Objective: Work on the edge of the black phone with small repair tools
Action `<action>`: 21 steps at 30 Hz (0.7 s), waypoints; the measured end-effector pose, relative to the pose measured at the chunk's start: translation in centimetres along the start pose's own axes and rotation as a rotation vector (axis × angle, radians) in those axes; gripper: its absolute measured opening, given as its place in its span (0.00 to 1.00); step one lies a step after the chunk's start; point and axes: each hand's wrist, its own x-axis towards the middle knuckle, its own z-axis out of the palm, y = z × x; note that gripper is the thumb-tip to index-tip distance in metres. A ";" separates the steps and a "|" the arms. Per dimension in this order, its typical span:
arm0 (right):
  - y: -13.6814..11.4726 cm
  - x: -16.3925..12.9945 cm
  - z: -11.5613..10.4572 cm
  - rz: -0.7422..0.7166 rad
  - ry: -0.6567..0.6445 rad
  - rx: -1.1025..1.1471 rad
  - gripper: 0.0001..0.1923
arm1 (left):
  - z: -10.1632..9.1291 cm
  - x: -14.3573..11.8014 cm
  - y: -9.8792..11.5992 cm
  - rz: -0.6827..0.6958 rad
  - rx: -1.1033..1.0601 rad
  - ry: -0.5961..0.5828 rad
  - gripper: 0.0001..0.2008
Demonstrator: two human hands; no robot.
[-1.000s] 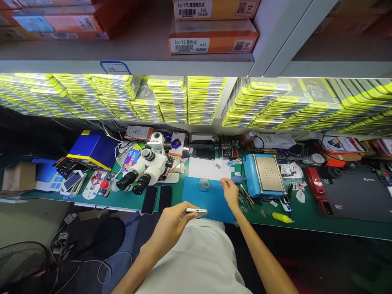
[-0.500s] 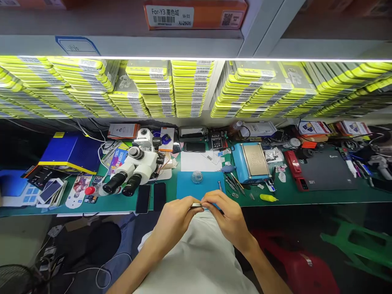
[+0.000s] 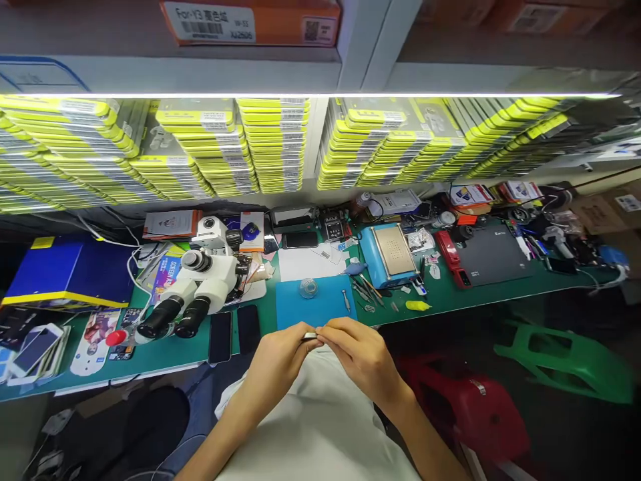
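Note:
My left hand [image 3: 279, 357] is closed on a thin, pale phone [image 3: 310, 336], seen edge-on with small holes along its edge. It is held just past the near edge of the bench, in front of my body. My right hand [image 3: 361, 354] pinches at the phone's right corner, its fingertips meeting those of the left; whether a small tool sits between them is hidden. Just beyond my hands lies a blue mat [image 3: 295, 310] bearing a round clear dish [image 3: 308, 288] and a small screwdriver [image 3: 346, 300].
A white microscope [image 3: 200, 280] stands left of the mat, with two dark phones [image 3: 220, 336] beside it. To the right are several hand tools [image 3: 363, 292], a yellow tube [image 3: 418, 305] and a blue heating plate [image 3: 388, 257]. Stacked yellow boxes [image 3: 273, 147] line the shelf. Stools [image 3: 481, 407] stand below right.
The view has swung to the right, so the bench things appear further left and tilted. Both hands keep their hold on the phone, with little visible finger movement.

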 end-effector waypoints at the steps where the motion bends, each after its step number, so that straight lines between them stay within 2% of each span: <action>1: 0.1 -0.3 0.0 -0.010 -0.003 -0.012 0.08 | 0.0 0.0 -0.1 0.001 -0.018 -0.010 0.12; 7: 0.1 -2.1 -0.9 -0.062 -0.105 0.008 0.19 | 0.6 0.0 -0.6 -0.015 -0.123 -0.049 0.15; 9: 0.4 -2.8 -1.0 -0.017 -0.144 0.077 0.20 | 0.9 0.1 -0.8 -0.019 -0.147 -0.054 0.16; 11: 1.7 -3.6 -0.6 0.094 -0.155 0.149 0.20 | 1.2 0.3 -0.9 -0.016 -0.163 -0.054 0.16; 13: 4.5 -4.4 0.2 0.271 -0.124 0.179 0.20 | 1.6 0.3 -1.0 -0.010 -0.173 -0.037 0.16; 15: 8.8 -5.3 1.3 0.480 -0.052 0.137 0.20 | 2.0 0.3 -1.2 0.009 -0.179 0.000 0.16; 18: 16.2 -7.0 2.4 0.776 0.020 -0.028 0.21 | 2.7 0.2 -1.4 0.091 -0.185 0.068 0.14; 21: 22.3 -9.0 2.7 0.985 0.027 -0.213 0.20 | 3.3 -0.1 -1.4 0.223 -0.171 0.135 0.12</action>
